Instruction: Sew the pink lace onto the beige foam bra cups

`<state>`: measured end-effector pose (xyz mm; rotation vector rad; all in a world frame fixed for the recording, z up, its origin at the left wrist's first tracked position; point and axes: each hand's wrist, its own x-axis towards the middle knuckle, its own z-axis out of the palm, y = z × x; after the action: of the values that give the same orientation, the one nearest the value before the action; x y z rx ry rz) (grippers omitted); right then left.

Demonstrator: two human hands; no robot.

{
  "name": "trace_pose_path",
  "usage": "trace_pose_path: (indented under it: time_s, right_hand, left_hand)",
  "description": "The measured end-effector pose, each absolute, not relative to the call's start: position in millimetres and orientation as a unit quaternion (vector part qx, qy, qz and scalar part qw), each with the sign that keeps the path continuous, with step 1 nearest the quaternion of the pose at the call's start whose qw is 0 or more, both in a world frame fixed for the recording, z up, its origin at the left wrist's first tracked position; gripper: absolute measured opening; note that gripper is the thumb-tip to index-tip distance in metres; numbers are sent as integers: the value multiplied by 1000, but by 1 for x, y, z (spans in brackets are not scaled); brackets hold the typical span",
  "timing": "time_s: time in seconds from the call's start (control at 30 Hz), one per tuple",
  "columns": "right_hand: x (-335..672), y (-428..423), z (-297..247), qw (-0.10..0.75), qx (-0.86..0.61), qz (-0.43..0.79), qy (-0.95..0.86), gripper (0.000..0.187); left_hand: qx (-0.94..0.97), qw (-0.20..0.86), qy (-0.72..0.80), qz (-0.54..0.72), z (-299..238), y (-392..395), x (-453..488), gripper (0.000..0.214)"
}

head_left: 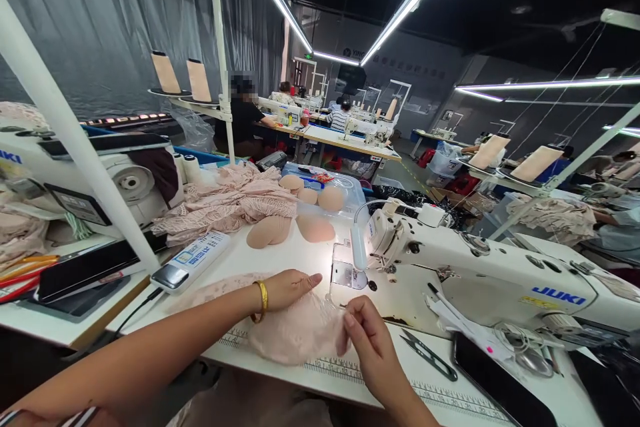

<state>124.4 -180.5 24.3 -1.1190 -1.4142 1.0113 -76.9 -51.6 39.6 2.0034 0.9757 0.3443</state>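
A pale pink lace piece (295, 333) spreads over the front of the white sewing table (235, 263). My left hand (290, 288), with a gold bangle at the wrist, is closed on its upper edge; the thumb shows on top and the other fingers are mostly hidden. At the lace's right edge, my right hand (367, 333) pinches the fabric between thumb and fingers. Just beyond both hands is the lit needle plate (347, 275) of the sewing machine (480, 267). Beige moulded bra cups (316, 228) lie behind the lace.
Thread snips (429, 355) and a black phone (500, 380) lie right of my right hand. A white handheld device (193, 261) with a cable is at left. A lace pile (235, 200) and plastic bin (345, 183) stand behind. Other people sit at machines farther back.
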Motion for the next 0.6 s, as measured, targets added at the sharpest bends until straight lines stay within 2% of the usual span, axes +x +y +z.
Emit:
trace_pose_path:
  time_s: [0.1, 0.17, 0.27, 0.33, 0.43, 0.53, 0.6]
  right_hand:
    - [120, -178, 27, 488, -496, 486, -528, 41]
    - [117, -175, 29, 483, -501, 494, -521, 45]
    - [119, -174, 30, 482, -478, 512, -527, 45]
    - [122, -171, 28, 495, -467, 524, -512, 44]
    - [127, -160, 18, 524, -472, 522, -480, 43]
    - [130, -143, 2, 526, -495, 503, -475, 45]
    - [133, -133, -9, 524, -505, 496, -473, 46]
  left_hand:
    - [815, 419, 366, 166, 54, -53, -83, 72]
    - [821, 458, 302, 158, 61, -59, -85, 66]
    - [793, 560, 232, 54, 63, -66, -88, 64]
    - [784, 566, 253, 15, 61, -63, -90, 64]
    - [814, 476, 322, 81, 62, -40, -86, 58]
    - [827, 347, 407, 174, 64, -3, -70, 37]
    - [826, 259, 456, 207, 64, 22, -53, 36]
